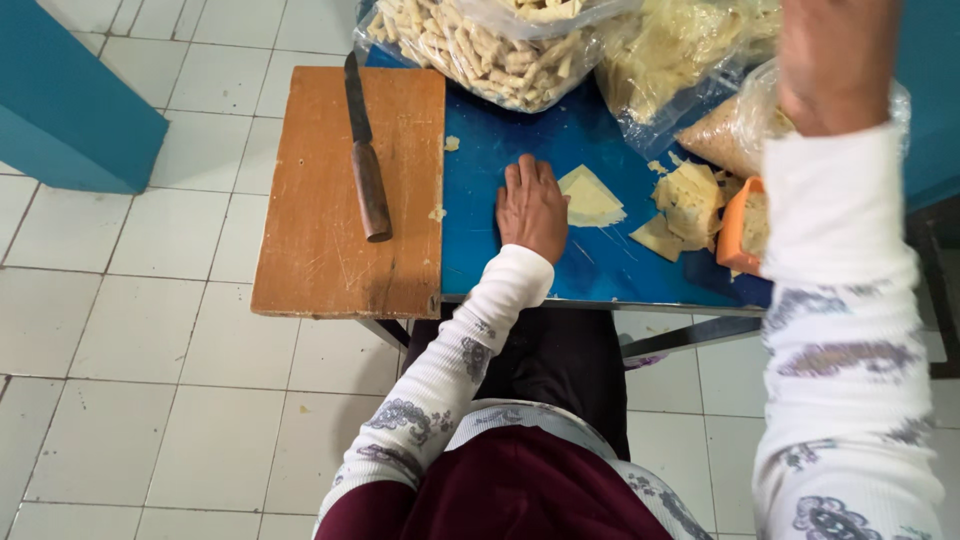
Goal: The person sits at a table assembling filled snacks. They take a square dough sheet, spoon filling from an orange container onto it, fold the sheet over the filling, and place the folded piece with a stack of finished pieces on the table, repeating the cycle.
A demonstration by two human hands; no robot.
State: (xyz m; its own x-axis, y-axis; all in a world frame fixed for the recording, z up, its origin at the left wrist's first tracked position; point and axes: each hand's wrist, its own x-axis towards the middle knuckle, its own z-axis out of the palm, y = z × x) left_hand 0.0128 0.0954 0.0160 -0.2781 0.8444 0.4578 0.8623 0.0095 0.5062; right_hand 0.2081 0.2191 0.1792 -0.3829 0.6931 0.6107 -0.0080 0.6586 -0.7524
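Blue tabletop point(530, 130), brown wooden board point(320, 200), dark-handled knife point(366, 160), pale yellow dough sheets point(590, 197), orange tub point(738, 225), white sleeves point(840, 330) patterned with grey-purple flowers, off-white floor tiles point(120, 330).

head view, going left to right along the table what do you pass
wooden cutting board → knife → left hand → folded dough sheet → pile of dough pieces → orange container
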